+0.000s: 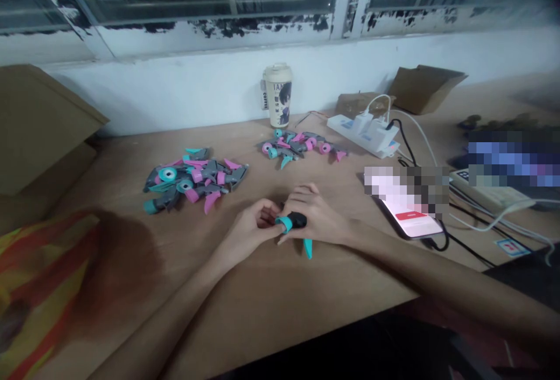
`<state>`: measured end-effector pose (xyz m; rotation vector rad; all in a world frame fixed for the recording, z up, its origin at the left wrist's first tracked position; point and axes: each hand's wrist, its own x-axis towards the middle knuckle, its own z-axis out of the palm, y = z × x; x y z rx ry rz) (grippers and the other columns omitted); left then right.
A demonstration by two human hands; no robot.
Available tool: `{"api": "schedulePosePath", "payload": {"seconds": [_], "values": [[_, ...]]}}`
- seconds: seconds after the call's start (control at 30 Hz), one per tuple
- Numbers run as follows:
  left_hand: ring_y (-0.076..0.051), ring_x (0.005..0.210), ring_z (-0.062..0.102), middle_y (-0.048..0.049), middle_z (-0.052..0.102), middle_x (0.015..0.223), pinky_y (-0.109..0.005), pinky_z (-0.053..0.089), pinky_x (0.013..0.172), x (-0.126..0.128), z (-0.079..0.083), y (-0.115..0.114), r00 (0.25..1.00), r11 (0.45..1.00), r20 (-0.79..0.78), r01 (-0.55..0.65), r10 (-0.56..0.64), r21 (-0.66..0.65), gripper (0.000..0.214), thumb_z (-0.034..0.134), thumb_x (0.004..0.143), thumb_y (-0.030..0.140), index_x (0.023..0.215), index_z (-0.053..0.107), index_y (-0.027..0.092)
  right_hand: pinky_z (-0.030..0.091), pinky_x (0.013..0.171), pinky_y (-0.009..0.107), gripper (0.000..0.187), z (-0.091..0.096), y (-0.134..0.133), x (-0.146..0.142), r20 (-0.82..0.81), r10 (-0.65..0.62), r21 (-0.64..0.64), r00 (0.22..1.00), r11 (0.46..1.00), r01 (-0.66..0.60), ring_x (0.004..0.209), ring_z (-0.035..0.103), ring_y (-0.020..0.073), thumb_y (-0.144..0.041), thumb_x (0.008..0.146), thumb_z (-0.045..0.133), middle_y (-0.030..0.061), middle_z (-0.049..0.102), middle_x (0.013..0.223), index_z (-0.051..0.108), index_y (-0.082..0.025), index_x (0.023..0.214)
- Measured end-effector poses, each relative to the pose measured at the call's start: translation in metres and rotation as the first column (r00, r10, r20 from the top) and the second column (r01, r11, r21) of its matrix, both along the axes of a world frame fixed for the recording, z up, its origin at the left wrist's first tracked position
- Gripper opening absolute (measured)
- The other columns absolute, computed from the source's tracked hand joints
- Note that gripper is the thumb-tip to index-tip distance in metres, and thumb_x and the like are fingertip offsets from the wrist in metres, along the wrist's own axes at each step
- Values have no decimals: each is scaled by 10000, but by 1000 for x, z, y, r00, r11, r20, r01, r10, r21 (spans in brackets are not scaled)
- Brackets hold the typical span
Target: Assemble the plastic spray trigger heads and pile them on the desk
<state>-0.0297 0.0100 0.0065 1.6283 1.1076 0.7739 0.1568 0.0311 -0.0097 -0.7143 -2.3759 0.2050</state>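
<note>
Both hands meet over the table around a dark grey trigger spray head (298,220) with a teal collar (285,224) and a teal trigger (308,248). My left hand (251,225) pinches the collar between its fingers. Wrapped over the body is my right hand (321,214), which hides much of it; the trigger sticks out below. To the left lies a pile of similar grey, pink and teal spray heads (199,175). A second, smaller pile (297,147) lies farther back, in front of a cream coffee cup (279,97).
A phone (411,222) with a cable lies at the right, near a white power strip (365,134) with plugs. Cardboard boxes stand at the left (39,129) and back right (422,88). A yellow and red bag (48,281) is at the front left.
</note>
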Motion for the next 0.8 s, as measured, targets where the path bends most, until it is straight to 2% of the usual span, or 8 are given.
{"api": "schedulePosePath", "payload": {"seconds": [0.2, 0.53, 0.67, 0.8], "values": [[-130, 744, 570, -3, 589, 813, -267, 473, 683, -1, 0, 1, 999, 999, 3, 32, -32, -22, 197, 662, 687, 222, 837, 552, 158, 166, 1023, 415, 255, -2, -18, -3, 0, -183, 30, 983, 983, 183, 825, 548, 163, -480, 774, 613, -15, 628, 762, 600, -227, 803], [-127, 777, 544, 4, 562, 828, -253, 429, 691, 1, -3, -3, 999, 999, 31, -9, 8, 42, 149, 597, 772, 242, 889, 527, 181, 192, 1007, 397, 277, -2, -20, -6, -82, -248, -34, 965, 969, 246, 842, 549, 170, -503, 777, 603, -7, 635, 770, 590, -226, 781], [-140, 787, 554, -4, 572, 837, -265, 443, 696, 2, 1, -1, 999, 1000, 36, -10, 10, -4, 154, 601, 752, 258, 862, 530, 177, 163, 1019, 396, 259, -3, -23, -9, -63, -291, -25, 955, 957, 290, 869, 534, 164, -489, 794, 591, -10, 633, 798, 596, -230, 782], [-141, 794, 561, 4, 574, 812, -272, 448, 725, 5, 3, 0, 997, 997, 39, -65, 66, -30, 150, 602, 720, 249, 831, 535, 174, 165, 1012, 392, 242, -3, -24, -10, -30, -317, -22, 948, 948, 316, 893, 525, 166, -472, 819, 567, -3, 644, 838, 614, -234, 816]]}}
